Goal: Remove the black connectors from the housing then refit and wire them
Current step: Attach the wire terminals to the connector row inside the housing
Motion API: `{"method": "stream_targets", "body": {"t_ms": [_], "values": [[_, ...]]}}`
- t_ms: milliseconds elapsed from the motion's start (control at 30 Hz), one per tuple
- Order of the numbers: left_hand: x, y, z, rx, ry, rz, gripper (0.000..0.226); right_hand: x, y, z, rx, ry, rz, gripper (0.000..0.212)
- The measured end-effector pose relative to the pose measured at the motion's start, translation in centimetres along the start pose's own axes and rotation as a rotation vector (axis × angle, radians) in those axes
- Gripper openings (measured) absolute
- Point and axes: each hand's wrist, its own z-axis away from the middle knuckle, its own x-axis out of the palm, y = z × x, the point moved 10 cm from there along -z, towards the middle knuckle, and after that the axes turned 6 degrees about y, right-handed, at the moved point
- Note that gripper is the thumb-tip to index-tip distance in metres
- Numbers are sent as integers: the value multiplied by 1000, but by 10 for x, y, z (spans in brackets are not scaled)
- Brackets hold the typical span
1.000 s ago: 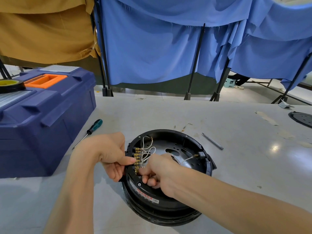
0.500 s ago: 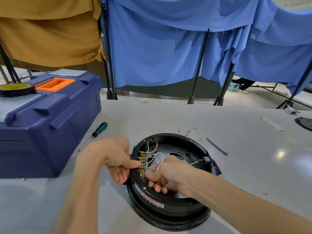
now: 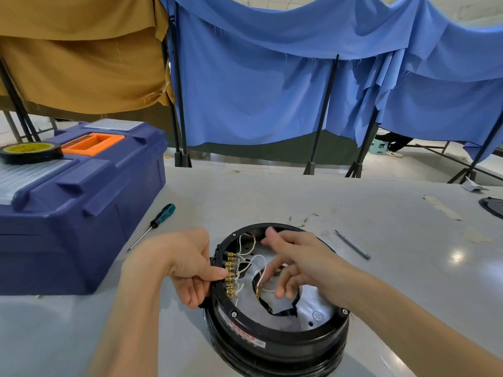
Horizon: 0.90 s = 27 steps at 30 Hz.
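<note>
A round black housing (image 3: 272, 331) lies open side up on the grey table, with a silver plate inside. A column of brass terminals (image 3: 231, 276) with white wires (image 3: 249, 263) sits at its left inner rim, on a black connector block (image 3: 217, 254). My left hand (image 3: 185, 265) grips that part of the rim, thumb pressed against the terminals, fingers curled under the outside. My right hand (image 3: 296, 263) hovers over the housing's inside with fingers spread and blurred. One loose white wire with a brass end (image 3: 257, 293) hangs by its fingertips.
A blue toolbox (image 3: 81, 213) with an orange handle and a tape roll (image 3: 30, 152) on top stands at the left. A green-handled screwdriver (image 3: 160, 219) lies beside it. A thin metal rod (image 3: 352, 244) lies right of the housing. A black disc (image 3: 494, 206) shows at the right edge.
My right hand has let go of the wires at the terminals, opened its fingers and moved to the middle of the housing. My left hand keeps its grip on the rim.
</note>
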Motion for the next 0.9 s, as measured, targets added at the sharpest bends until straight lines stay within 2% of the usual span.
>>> {"method": "stream_targets", "body": {"t_ms": [67,133,233,300,367,433,500,600,667,767,833,900], "values": [[1,-1,0,-5,-2,3,41,8,-10,1,-135,-60,53,38],[1,-1,-1,-5,3,0,41,12,-13,-1,-262,-47,193,30],[1,-2,-1,-5,-2,9,42,13,-3,-6,-285,6,408,13],[1,-2,-3,-1,-7,12,41,11,0,-9,-274,36,452,9],[1,-2,-4,2,-8,12,41,6,-7,-11,-317,109,593,21],[1,-3,-5,4,-6,7,41,1,-20,-9,-421,234,847,44],[0,-4,-6,-2,-1,14,41,7,-30,-8,-531,272,972,65],[-5,-6,-7,-18,40,31,41,22,-25,-12,-546,172,1054,61],[-18,-8,-9,-10,158,2,44,23,-19,-15,-525,152,1084,58],[-50,-4,-13,52,482,-48,42,13,-23,-9,-541,173,989,58],[-64,6,-12,117,687,-104,36,-4,-34,-4,-564,239,881,51],[-63,16,-18,197,769,-76,35,-30,-43,-3,-559,350,856,40]]}}
